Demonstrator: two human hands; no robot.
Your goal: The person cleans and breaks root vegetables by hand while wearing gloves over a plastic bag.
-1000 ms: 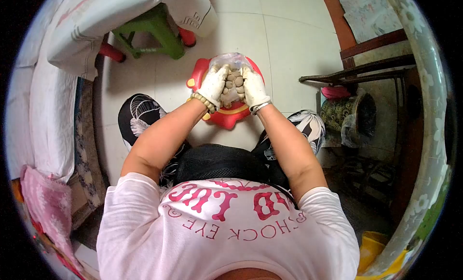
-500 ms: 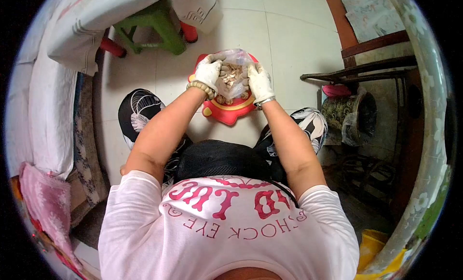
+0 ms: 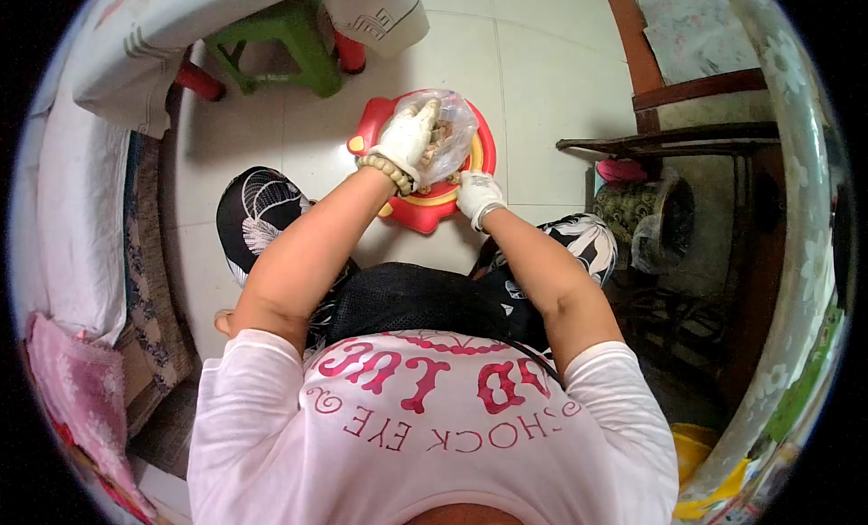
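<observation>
A red and yellow low stool (image 3: 425,219) stands on the floor between my knees. On it is a clear plastic bag (image 3: 463,132), partly filled with pale, chip-like pieces (image 3: 439,138). My left hand (image 3: 407,138), in a white glove, is closed on the bag's left side and covers part of the contents. My right hand (image 3: 479,196), gloved as well, is at the stool's lower right edge, apart from the bag. Its fingers are curled beside small brownish lumps (image 3: 454,178); what they hold is hidden.
A green stool (image 3: 294,50) and a cloth-covered table or seat (image 3: 136,73) are at the upper left. To the right, a dark wooden bar (image 3: 669,143) juts out above a patterned container (image 3: 628,204). Pale floor tiles (image 3: 551,82) surround the stool.
My right hand has left the bag's right side and moved down to the stool's edge. My left hand has shifted slightly right over the bag, which now leans right.
</observation>
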